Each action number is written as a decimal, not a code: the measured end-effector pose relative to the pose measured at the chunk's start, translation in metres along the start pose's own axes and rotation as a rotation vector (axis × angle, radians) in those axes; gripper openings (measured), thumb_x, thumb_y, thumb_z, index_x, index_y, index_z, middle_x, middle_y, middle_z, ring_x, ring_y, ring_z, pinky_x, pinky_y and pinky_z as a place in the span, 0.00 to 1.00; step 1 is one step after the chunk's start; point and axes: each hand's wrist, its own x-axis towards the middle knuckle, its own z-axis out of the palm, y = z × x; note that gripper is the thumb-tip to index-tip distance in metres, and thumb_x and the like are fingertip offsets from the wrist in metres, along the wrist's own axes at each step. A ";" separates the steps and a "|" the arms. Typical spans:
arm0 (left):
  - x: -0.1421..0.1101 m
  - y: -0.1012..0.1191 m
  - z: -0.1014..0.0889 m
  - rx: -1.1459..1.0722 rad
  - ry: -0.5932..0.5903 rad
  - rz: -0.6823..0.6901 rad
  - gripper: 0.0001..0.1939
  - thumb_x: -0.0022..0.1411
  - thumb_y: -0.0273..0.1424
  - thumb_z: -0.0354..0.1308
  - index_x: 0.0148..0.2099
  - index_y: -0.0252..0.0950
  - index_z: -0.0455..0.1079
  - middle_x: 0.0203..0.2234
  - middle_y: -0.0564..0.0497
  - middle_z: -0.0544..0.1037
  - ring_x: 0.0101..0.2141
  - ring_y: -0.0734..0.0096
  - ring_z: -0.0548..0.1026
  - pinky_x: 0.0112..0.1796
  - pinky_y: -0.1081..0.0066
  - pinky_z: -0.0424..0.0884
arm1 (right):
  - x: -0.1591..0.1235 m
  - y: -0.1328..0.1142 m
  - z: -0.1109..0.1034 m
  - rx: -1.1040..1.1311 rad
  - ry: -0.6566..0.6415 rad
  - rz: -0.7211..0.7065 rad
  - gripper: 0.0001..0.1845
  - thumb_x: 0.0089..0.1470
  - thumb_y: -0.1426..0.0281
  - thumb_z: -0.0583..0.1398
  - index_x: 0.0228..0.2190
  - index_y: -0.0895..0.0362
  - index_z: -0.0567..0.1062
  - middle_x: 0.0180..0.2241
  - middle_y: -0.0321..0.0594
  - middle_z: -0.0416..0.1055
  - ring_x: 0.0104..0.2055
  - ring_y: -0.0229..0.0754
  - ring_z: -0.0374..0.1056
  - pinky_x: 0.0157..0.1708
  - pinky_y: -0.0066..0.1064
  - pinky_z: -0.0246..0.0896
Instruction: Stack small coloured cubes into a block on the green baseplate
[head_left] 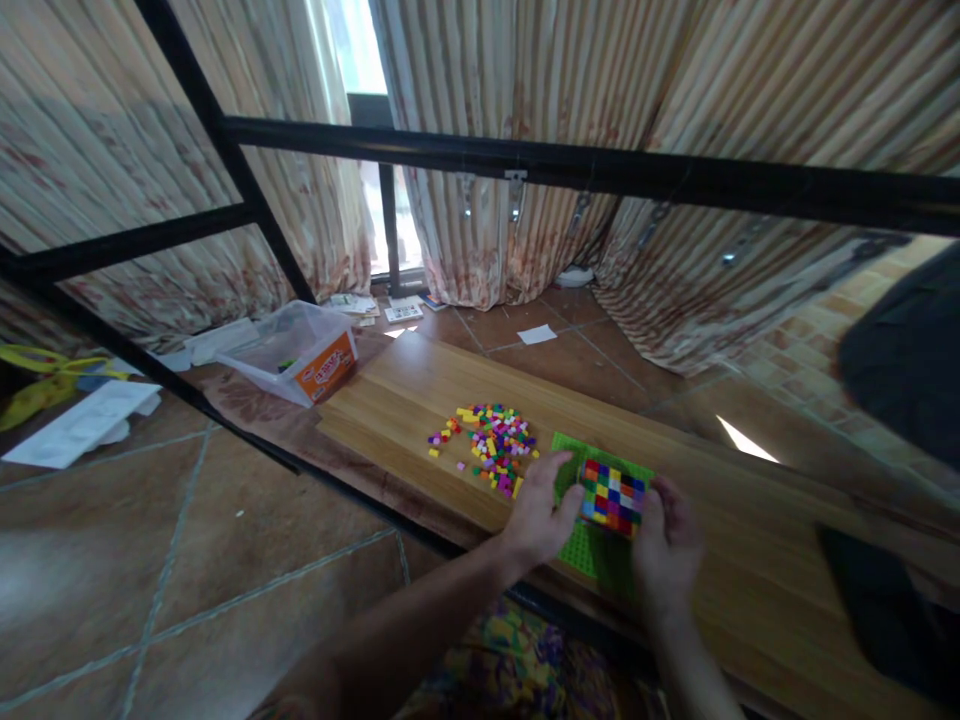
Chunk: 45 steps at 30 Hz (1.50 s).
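A multicoloured toy-brick structure with a rectangular patchwork top is at the green studded baseplate. I cannot tell whether its underside touches the plate. At its left side is my left hand, thumb and fingers apart, with the thumb close to the bricks. My right hand curls around the structure's right edge, thumb against it. Some of its fingers are hidden behind the bricks. Left of the baseplate lies a loose pile of small coloured bricks, close to my left fingers.
The long wooden table carries a dark flat object at its right end. Past the left end is a clear plastic bin with an orange label. A black metal rail crosses in front of curtains. Papers lie on the tiled floor.
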 end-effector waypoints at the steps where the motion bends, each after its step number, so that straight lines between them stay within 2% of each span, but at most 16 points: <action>1: -0.004 -0.004 -0.017 0.047 -0.002 0.052 0.19 0.64 0.33 0.52 0.57 0.40 0.63 0.53 0.44 0.72 0.54 0.61 0.69 0.57 0.57 0.64 | -0.006 -0.009 -0.001 -0.064 0.033 -0.096 0.24 0.57 0.55 0.56 0.48 0.59 0.73 0.47 0.51 0.72 0.48 0.49 0.68 0.51 0.46 0.61; 2: -0.008 -0.008 -0.034 0.092 0.003 0.090 0.18 0.64 0.31 0.52 0.56 0.40 0.64 0.51 0.45 0.73 0.53 0.62 0.70 0.56 0.58 0.66 | -0.012 -0.018 0.000 -0.112 -0.012 -0.198 0.21 0.57 0.57 0.57 0.45 0.57 0.75 0.46 0.50 0.72 0.49 0.49 0.67 0.53 0.45 0.60; 4: -0.014 -0.019 -0.065 0.216 0.056 0.096 0.17 0.63 0.27 0.51 0.54 0.40 0.66 0.49 0.46 0.74 0.52 0.63 0.71 0.55 0.58 0.67 | -0.027 -0.034 0.008 -0.121 -0.261 -0.350 0.15 0.59 0.60 0.55 0.40 0.53 0.77 0.43 0.46 0.74 0.46 0.48 0.70 0.51 0.44 0.63; 5: -0.017 -0.025 -0.079 0.275 0.091 0.092 0.17 0.63 0.26 0.51 0.53 0.40 0.66 0.49 0.46 0.74 0.51 0.63 0.71 0.54 0.58 0.68 | -0.033 -0.040 0.015 -0.136 -0.395 -0.395 0.14 0.60 0.62 0.54 0.41 0.52 0.77 0.43 0.45 0.75 0.46 0.47 0.70 0.51 0.44 0.64; 7: -0.022 -0.037 -0.099 0.375 0.134 0.113 0.16 0.62 0.25 0.51 0.53 0.38 0.66 0.48 0.45 0.74 0.50 0.64 0.71 0.53 0.58 0.69 | -0.043 -0.047 0.031 -0.146 -0.563 -0.448 0.15 0.60 0.67 0.53 0.43 0.52 0.76 0.47 0.44 0.74 0.49 0.46 0.70 0.52 0.44 0.65; 11: -0.023 -0.053 -0.118 0.499 0.195 0.140 0.17 0.62 0.23 0.50 0.53 0.37 0.66 0.47 0.45 0.74 0.51 0.64 0.71 0.53 0.58 0.69 | -0.049 -0.040 0.061 -0.214 -0.686 -0.462 0.21 0.57 0.74 0.52 0.50 0.55 0.72 0.53 0.45 0.70 0.55 0.47 0.66 0.55 0.44 0.63; 15: -0.005 -0.061 -0.129 0.603 0.253 0.107 0.18 0.60 0.23 0.51 0.53 0.35 0.66 0.48 0.43 0.73 0.50 0.62 0.71 0.52 0.57 0.70 | -0.044 -0.029 0.075 -0.263 -0.736 -0.495 0.21 0.56 0.75 0.51 0.50 0.55 0.72 0.52 0.45 0.71 0.55 0.46 0.67 0.55 0.42 0.64; 21: 0.042 -0.067 -0.144 0.722 0.229 0.070 0.19 0.57 0.23 0.53 0.51 0.36 0.68 0.49 0.43 0.72 0.50 0.57 0.70 0.52 0.53 0.70 | -0.044 -0.035 0.083 -0.264 -0.685 -0.513 0.18 0.59 0.74 0.51 0.46 0.52 0.74 0.47 0.43 0.73 0.48 0.45 0.71 0.49 0.38 0.68; 25: 0.048 -0.062 -0.135 0.690 0.228 0.126 0.16 0.61 0.27 0.52 0.51 0.37 0.68 0.48 0.43 0.73 0.50 0.57 0.70 0.52 0.52 0.70 | -0.047 -0.051 0.074 -0.164 -0.602 -0.451 0.16 0.60 0.71 0.52 0.45 0.52 0.76 0.46 0.44 0.71 0.47 0.43 0.71 0.47 0.35 0.69; 27: 0.040 -0.054 -0.124 0.640 0.229 0.162 0.14 0.62 0.28 0.52 0.51 0.37 0.68 0.48 0.44 0.73 0.50 0.59 0.70 0.52 0.54 0.70 | -0.049 -0.060 0.063 -0.055 -0.557 -0.363 0.14 0.60 0.69 0.54 0.44 0.51 0.76 0.45 0.44 0.71 0.48 0.43 0.70 0.46 0.35 0.69; 29: 0.029 -0.044 -0.110 0.589 0.207 0.199 0.14 0.64 0.28 0.52 0.51 0.38 0.68 0.47 0.45 0.74 0.50 0.61 0.71 0.52 0.56 0.70 | -0.051 -0.067 0.048 0.078 -0.529 -0.197 0.12 0.60 0.65 0.56 0.41 0.52 0.77 0.42 0.43 0.72 0.42 0.42 0.72 0.40 0.33 0.70; 32: 0.012 -0.028 -0.087 0.527 0.116 0.234 0.14 0.64 0.27 0.51 0.52 0.39 0.68 0.47 0.46 0.74 0.51 0.63 0.71 0.53 0.58 0.70 | -0.052 -0.070 0.020 0.228 -0.478 0.124 0.15 0.58 0.57 0.57 0.37 0.54 0.77 0.27 0.37 0.73 0.26 0.38 0.70 0.27 0.29 0.68; 35: 0.003 -0.015 -0.067 0.450 0.011 0.238 0.14 0.64 0.26 0.51 0.51 0.40 0.68 0.48 0.47 0.75 0.51 0.65 0.72 0.52 0.60 0.71 | -0.047 -0.063 -0.012 0.258 -0.386 0.329 0.19 0.56 0.53 0.59 0.32 0.56 0.76 0.19 0.33 0.69 0.21 0.36 0.66 0.24 0.28 0.65; 37: 0.002 -0.010 -0.057 0.402 -0.032 0.230 0.13 0.64 0.26 0.51 0.50 0.40 0.69 0.48 0.48 0.75 0.50 0.65 0.73 0.51 0.61 0.72 | -0.040 -0.054 -0.032 0.265 -0.328 0.411 0.20 0.53 0.52 0.61 0.30 0.57 0.76 0.19 0.34 0.69 0.21 0.36 0.66 0.23 0.27 0.64; 40: 0.006 -0.003 -0.048 0.336 -0.070 0.188 0.13 0.63 0.27 0.52 0.49 0.40 0.70 0.47 0.47 0.76 0.50 0.64 0.73 0.51 0.59 0.72 | -0.030 -0.037 -0.054 0.290 -0.226 0.487 0.20 0.50 0.53 0.63 0.33 0.57 0.77 0.21 0.35 0.70 0.23 0.37 0.67 0.24 0.27 0.65; 45: -0.003 0.036 -0.062 0.097 -0.156 0.077 0.13 0.64 0.32 0.53 0.49 0.45 0.72 0.40 0.50 0.79 0.43 0.65 0.77 0.45 0.60 0.76 | -0.022 -0.015 -0.069 0.296 -0.056 0.532 0.21 0.47 0.55 0.66 0.39 0.57 0.77 0.25 0.36 0.74 0.25 0.37 0.69 0.27 0.29 0.67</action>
